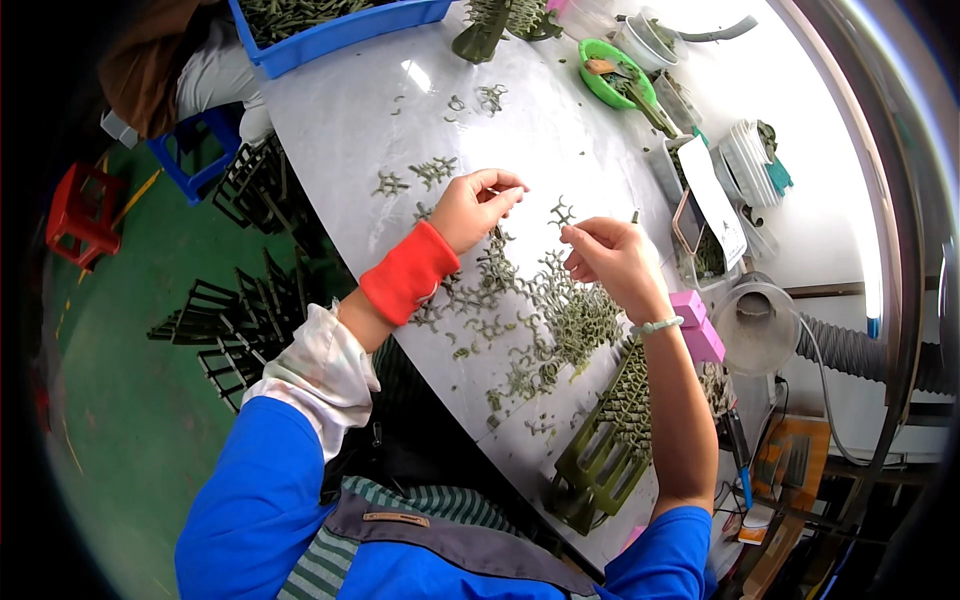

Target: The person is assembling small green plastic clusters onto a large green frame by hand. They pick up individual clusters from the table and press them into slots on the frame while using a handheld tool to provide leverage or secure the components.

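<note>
My left hand (482,208), with a red wristband above it, is closed in a pinch over the white table. Whatever lies between its fingertips is too small to make out. To its right, my right hand (615,262) also pinches, thumb against forefinger. A small green branched piece (562,211) shows just beyond those fingertips; I cannot tell whether they hold it. Below and between the hands spreads a pile of small curved green pieces (580,325). A green slatted rack (600,460) covered with similar pieces lies near my right forearm.
A blue crate (330,38) of green parts stands at the far left of the table (350,130). Along the right are a green basin (605,75), stacked white containers (745,160), a phone (688,222) and pink blocks (697,327). Dark racks (255,310) stand on the floor beside stools.
</note>
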Available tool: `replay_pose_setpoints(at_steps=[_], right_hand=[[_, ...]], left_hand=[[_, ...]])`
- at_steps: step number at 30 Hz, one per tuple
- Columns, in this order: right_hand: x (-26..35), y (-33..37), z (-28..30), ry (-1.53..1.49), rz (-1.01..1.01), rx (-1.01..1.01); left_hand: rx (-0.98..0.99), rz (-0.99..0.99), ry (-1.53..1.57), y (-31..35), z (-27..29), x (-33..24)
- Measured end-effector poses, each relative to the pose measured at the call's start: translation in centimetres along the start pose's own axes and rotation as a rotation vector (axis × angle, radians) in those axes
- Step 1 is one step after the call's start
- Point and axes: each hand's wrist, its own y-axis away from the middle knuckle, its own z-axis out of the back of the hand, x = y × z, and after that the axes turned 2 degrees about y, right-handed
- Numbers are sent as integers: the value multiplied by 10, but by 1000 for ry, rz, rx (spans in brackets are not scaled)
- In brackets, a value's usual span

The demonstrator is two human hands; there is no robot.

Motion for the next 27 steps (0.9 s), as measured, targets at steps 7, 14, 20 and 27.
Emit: replay_pose_setpoints(at_steps=[7, 14, 20, 27], right_hand=[[-27, -27, -31, 441, 187, -236], [-27, -45, -76, 427, 360, -194], [-26, -66, -71, 409, 399, -153], [-24, -64, -29, -630, 29, 36]], left_hand=[[-214, -89, -44, -3, 3, -1], [-212, -27, 117, -3, 6, -5], [-213, -42, 135, -6, 6, -1], [-73, 29, 220, -3, 8, -7]])
